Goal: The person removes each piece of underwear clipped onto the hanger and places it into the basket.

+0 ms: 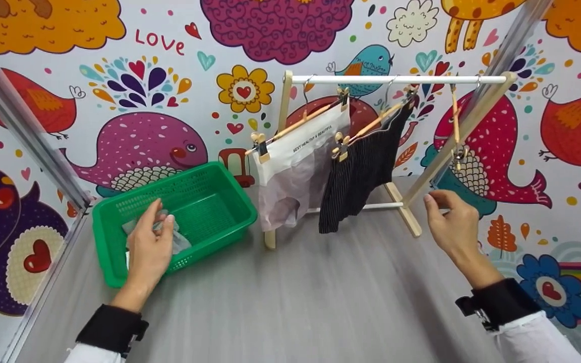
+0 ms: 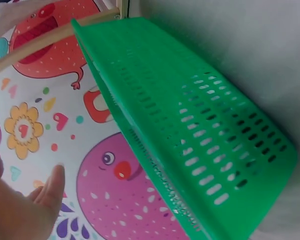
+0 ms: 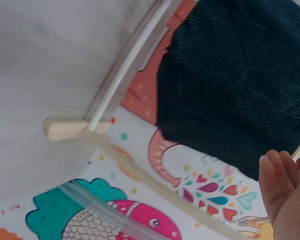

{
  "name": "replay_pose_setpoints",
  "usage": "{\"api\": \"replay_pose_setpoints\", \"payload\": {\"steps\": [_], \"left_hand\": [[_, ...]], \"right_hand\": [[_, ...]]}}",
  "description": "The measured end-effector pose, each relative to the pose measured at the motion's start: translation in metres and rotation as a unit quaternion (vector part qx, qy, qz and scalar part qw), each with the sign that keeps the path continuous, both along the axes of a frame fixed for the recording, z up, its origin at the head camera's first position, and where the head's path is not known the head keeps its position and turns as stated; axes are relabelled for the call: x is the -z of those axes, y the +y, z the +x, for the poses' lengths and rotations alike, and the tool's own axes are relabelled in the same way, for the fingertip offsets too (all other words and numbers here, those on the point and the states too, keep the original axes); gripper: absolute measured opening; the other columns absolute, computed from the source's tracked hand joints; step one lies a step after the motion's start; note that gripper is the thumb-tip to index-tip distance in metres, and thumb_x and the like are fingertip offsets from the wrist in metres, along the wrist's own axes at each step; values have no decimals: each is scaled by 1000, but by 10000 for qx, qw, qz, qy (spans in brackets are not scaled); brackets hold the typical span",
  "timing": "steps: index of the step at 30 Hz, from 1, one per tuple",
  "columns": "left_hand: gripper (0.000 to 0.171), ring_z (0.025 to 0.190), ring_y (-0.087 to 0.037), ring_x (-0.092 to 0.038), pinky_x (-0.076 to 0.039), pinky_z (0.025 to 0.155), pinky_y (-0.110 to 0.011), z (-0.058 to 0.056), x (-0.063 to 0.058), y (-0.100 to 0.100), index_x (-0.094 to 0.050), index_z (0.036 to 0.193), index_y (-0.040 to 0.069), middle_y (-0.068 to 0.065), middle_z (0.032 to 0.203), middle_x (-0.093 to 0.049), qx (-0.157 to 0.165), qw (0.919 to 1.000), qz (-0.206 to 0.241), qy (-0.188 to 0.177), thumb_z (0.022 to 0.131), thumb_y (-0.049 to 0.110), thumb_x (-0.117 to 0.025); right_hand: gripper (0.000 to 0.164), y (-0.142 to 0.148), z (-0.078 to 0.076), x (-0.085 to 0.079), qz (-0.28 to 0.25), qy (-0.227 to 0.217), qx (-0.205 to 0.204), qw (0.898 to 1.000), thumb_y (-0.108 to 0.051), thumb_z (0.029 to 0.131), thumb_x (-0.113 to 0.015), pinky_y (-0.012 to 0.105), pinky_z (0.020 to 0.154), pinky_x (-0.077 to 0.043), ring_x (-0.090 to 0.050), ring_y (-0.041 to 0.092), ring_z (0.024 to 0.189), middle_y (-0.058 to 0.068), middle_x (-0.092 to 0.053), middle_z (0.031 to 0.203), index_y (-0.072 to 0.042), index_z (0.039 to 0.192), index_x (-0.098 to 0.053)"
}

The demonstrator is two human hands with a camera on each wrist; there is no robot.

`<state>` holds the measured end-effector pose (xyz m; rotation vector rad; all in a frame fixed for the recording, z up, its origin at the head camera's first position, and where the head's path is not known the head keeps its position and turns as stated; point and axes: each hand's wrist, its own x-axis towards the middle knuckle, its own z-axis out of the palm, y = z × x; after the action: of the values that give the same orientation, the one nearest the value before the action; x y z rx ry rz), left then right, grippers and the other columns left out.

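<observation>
In the head view my left hand (image 1: 149, 247) is over the near left part of a green plastic basket (image 1: 210, 217), fingers relaxed and holding nothing. Pale, thin, crumpled material (image 1: 182, 243) lies in the basket, partly hidden by that hand. My right hand (image 1: 454, 222) hovers right of a small clothes rack (image 1: 351, 79), its fingers loosely bent around nothing. From the rack's bar hang white and pale-pink shorts (image 1: 300, 166) and black striped shorts (image 1: 363, 171), each clipped to a wooden hanger. The right wrist view shows the right hand (image 3: 290, 195) near the black shorts (image 3: 230, 85).
A third wooden clip hanger (image 1: 456, 118) hangs at the bar's right end without a garment. The rack's wooden foot (image 1: 404, 212) stands on the grey table (image 1: 300, 302). A patterned wall and metal posts (image 1: 23, 116) stand behind and beside it.
</observation>
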<state>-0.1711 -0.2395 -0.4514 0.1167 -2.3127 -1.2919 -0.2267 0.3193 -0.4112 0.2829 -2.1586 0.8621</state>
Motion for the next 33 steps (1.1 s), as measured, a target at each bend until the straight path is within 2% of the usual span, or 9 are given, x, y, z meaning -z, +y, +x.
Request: {"api": "replay_pose_setpoints", "payload": {"steps": [5,14,16,21,24,27,31,33], "left_hand": [[51,118,-31,-59,-45,90,-28,8,0,10,-43,157,0,-23,143,-57,164,9995,-177,197,110,16,-56],[51,123,-33,-56,-42,90,-12,17,8,23,-46,154,-2,-22,151,-52,324,9974,-225,597,107,12,-60],[51,123,-32,-56,-42,91,-9,19,10,26,-47,154,-3,-21,155,-49,358,9966,-234,701,107,11,-61],[52,123,-26,-54,-41,93,-6,25,14,30,-48,154,-2,-18,160,-44,459,9950,-204,865,106,10,-63],[52,125,-26,-54,-43,93,-9,30,15,32,-48,154,-1,-15,161,-43,495,9949,-162,860,105,10,-63],[52,125,-27,-55,-43,92,-11,34,18,34,-48,154,-1,-15,162,-43,481,9956,-148,792,105,10,-63],[53,126,-28,-55,-45,91,-15,38,21,38,-48,154,0,-14,162,-43,444,9963,-101,731,105,11,-64],[52,125,-28,-55,-45,92,-15,38,21,40,-48,154,0,-14,162,-43,438,9963,-64,732,105,11,-64]], "right_hand": [[12,-18,5,-5,-145,110,-31,9998,-3,97,-74,3,70,-43,-56,-13,82,15,-78,97,3,106,-75],[17,-46,3,-12,-658,214,-12,9976,-7,97,-75,7,72,-48,-60,-12,85,13,-78,102,3,111,-74],[19,-53,2,-13,-729,282,32,9969,-8,96,-76,7,73,-48,-64,-5,84,13,-78,102,2,112,-74],[27,-69,0,-13,-614,577,46,9964,-11,93,-80,9,79,-47,-71,23,90,15,-76,107,3,115,-73],[33,-78,-3,-12,-517,699,10,9962,-13,91,-81,15,83,-47,-69,30,98,16,-75,111,4,117,-71],[40,-87,-4,-12,-413,631,8,9972,-16,89,-82,28,86,-50,-68,32,105,18,-73,116,5,121,-69],[57,-97,-4,-18,-371,285,-25,9989,-23,89,-83,47,93,-51,-63,35,116,21,-67,128,5,133,-61],[65,-102,-5,-23,-378,105,-88,9992,-27,90,-83,52,98,-49,-60,36,121,23,-63,134,5,140,-56]]}}
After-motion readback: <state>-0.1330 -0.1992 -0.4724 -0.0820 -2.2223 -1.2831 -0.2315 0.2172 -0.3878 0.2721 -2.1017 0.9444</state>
